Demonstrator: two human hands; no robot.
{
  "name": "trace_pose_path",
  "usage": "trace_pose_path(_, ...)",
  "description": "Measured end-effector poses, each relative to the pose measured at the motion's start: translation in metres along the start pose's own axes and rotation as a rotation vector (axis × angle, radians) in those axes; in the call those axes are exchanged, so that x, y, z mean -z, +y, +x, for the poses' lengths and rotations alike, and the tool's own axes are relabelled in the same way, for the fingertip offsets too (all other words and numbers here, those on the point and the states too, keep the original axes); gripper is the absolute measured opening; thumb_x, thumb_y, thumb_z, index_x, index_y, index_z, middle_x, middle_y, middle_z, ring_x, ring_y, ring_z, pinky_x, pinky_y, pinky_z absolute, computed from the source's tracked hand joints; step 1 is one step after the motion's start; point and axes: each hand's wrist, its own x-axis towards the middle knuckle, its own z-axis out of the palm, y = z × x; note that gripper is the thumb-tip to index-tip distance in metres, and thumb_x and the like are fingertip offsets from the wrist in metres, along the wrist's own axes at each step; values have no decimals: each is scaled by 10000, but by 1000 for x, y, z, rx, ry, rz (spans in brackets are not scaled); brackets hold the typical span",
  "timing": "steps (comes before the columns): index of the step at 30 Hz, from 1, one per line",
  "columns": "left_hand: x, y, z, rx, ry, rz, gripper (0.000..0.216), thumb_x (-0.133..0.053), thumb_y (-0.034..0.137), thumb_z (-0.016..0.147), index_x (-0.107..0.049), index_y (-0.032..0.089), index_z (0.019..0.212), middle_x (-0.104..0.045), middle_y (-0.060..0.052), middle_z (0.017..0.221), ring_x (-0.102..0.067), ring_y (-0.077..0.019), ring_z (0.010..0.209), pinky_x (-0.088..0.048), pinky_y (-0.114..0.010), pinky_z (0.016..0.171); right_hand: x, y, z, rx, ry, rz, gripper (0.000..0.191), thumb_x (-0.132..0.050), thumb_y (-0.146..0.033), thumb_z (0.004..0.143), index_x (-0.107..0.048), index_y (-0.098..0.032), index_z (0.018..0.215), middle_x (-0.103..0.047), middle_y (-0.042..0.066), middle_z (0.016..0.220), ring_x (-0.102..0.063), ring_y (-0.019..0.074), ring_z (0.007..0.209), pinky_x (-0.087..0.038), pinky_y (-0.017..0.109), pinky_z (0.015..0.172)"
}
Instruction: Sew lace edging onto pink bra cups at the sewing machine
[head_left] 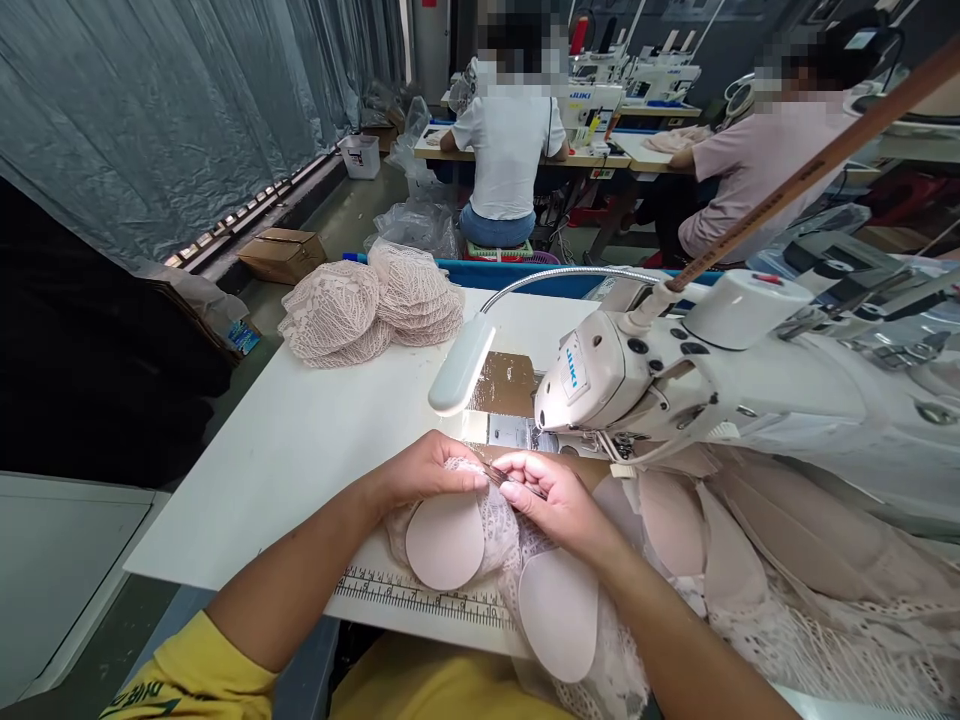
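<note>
A pale pink lace bra piece point(499, 520) with two smooth padded cups point(445, 543) hangs over the table's front edge. My left hand point(435, 468) pinches the lace at its top, between the cups. Close against it, my right hand point(551, 498) is closed around small thread snips point(499, 476), their dark metal blades pointing left at the lace; the fingers hide most of the tool. Just beyond both hands stands the head of a white sewing machine point(592, 375). More pink lace and cup pieces point(720, 540) lie to the right of my right forearm.
Stacked lace cups point(375, 305) sit on the white table point(300, 450) at the far left. A lamp point(463, 365) on a bendy arm hangs over the needle area. Two people point(506, 150) sit at machines ahead. A cardboard box point(281, 254) is on the floor.
</note>
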Motion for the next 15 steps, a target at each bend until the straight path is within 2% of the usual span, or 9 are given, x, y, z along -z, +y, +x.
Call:
trace_pose_path(7, -3, -1, 3, -35, -72, 38, 258, -739, 351, 726, -676, 101, 709, -544, 8, 654, -475, -124, 669, -351, -232, 625, -7, -5, 0, -10, 9, -3, 212, -618, -364, 843, -640, -198, 974, -678, 52, 929, -628, 200, 845, -510, 327, 754)
trace_pose_path(11, -3, -1, 4, -29, -71, 103, 302, -742, 392, 720, -665, 100, 705, -481, 21, 620, -417, -110, 628, -298, -229, 576, -9, -7, 2, -16, 32, -42, 189, -608, -373, 855, -663, -199, 903, -681, 40, 862, -625, 190, 796, -505, 314, 710)
trace_pose_path(15, -4, 1, 4, -29, -64, 146, 282, -730, 355, 728, -627, 109, 637, -427, 37, 587, -369, -92, 594, -264, -224, 549, -8, 2, 4, -48, 55, 1, 197, -608, -385, 850, -656, -195, 864, -664, 36, 815, -611, 177, 757, -500, 301, 692)
